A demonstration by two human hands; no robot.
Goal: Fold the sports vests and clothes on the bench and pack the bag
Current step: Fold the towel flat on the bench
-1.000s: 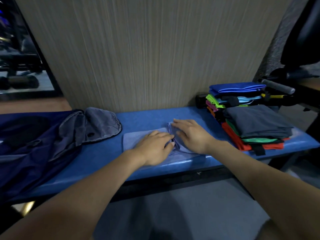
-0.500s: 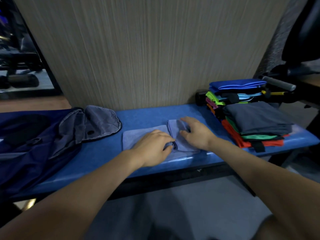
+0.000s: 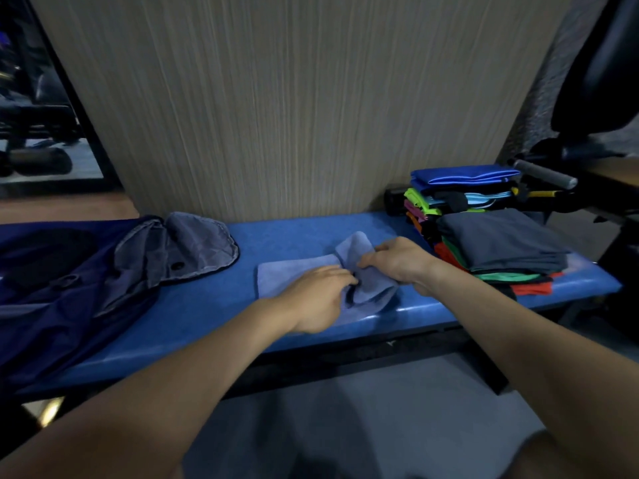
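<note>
Pale-blue soft cloth (image 3: 294, 274) lies mid-bench near the front edge — right hand (image 3: 397, 261) pinching its lifted end, left hand (image 3: 318, 295) seemingly pressing it flat — so uneven pulling could skew the fold.

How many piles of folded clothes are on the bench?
2, both at the bench's right end: a colourful pile by the wall, and a grey-topped pile in front. More may be hidden behind.
</note>
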